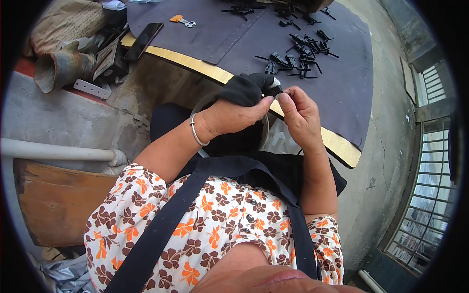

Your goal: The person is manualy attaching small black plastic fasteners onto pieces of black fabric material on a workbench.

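Over the table's near edge, my two hands meet at a small black plastic part (275,91). My left hand (239,100), covered in black cloth over its back and fingers with a bit of white at a fingertip, is closed around the part. From the other side my right hand (301,115), bare, pinches at the same part with thumb and forefinger. The fingers hide most of its shape. Beyond my hands, several similar black plastic parts with thin rods (304,49) lie in a loose heap on the table's grey cover (337,88).
A phone (145,41) and a small orange-and-metal tool (183,21) lie at the table's far left. The yellowish table edge (342,148) curves before me. Below my hands stands a bucket (266,133). Left are a rusty metal pipe piece (61,68) and a white pipe (58,150).
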A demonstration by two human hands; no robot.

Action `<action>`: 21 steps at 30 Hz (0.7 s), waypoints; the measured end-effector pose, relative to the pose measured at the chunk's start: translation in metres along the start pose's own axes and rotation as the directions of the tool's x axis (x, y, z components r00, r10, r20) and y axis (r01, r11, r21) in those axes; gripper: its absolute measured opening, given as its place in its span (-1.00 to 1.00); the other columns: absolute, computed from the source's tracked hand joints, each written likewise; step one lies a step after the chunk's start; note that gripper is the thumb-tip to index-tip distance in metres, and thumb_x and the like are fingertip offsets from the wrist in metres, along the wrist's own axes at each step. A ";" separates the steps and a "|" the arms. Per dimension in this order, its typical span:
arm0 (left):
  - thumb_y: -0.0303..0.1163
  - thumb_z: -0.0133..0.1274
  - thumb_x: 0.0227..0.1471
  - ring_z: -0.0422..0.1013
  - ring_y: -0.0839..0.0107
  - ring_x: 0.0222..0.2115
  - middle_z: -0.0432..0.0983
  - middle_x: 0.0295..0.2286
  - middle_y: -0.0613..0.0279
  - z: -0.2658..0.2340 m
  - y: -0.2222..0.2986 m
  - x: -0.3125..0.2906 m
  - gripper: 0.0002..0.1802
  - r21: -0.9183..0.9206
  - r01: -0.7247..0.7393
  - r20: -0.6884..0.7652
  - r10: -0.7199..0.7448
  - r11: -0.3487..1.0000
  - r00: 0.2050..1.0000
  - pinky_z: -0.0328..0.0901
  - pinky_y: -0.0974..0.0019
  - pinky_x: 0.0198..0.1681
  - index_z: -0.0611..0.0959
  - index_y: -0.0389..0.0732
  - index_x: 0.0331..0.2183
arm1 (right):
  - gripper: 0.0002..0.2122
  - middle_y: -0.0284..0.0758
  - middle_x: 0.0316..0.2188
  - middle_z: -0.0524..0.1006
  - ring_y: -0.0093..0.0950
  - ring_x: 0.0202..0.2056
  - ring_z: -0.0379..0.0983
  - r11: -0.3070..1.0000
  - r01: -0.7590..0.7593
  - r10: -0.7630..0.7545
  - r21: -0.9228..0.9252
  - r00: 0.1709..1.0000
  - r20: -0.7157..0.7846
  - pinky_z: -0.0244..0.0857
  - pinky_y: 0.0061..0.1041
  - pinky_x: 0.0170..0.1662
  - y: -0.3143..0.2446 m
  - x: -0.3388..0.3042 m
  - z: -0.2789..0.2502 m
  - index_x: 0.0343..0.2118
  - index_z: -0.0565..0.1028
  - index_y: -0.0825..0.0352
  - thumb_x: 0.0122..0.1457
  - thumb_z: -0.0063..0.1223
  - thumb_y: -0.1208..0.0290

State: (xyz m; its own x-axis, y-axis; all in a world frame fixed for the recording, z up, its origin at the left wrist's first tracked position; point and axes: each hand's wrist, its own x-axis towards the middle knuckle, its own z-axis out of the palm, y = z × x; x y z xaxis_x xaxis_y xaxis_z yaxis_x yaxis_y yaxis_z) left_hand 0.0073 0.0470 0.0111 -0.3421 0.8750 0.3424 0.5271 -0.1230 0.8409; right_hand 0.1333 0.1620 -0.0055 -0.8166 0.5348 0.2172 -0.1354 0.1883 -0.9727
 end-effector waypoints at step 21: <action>-0.47 -0.02 -0.04 0.38 0.21 -0.49 0.46 -0.45 0.05 -0.008 0.000 -0.002 -0.87 -0.138 0.127 -0.093 -0.141 0.982 0.986 0.28 0.24 -0.37 0.49 -0.37 -0.45 | -0.88 -0.44 -0.54 0.46 -0.72 -0.48 0.32 0.933 -0.026 0.077 -0.359 0.989 0.128 0.23 -0.70 -0.41 0.014 -0.002 -0.004 -0.33 0.46 0.46 0.12 -0.01 0.51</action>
State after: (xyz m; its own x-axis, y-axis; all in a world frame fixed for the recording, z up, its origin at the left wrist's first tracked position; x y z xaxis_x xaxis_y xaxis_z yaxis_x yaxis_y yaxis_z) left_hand 0.0015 0.0413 0.0136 -0.4836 0.8364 0.2579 0.3669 -0.0738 0.9273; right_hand 0.1350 0.1668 -0.0187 -0.8895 0.4382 0.1296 0.0964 0.4571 -0.8842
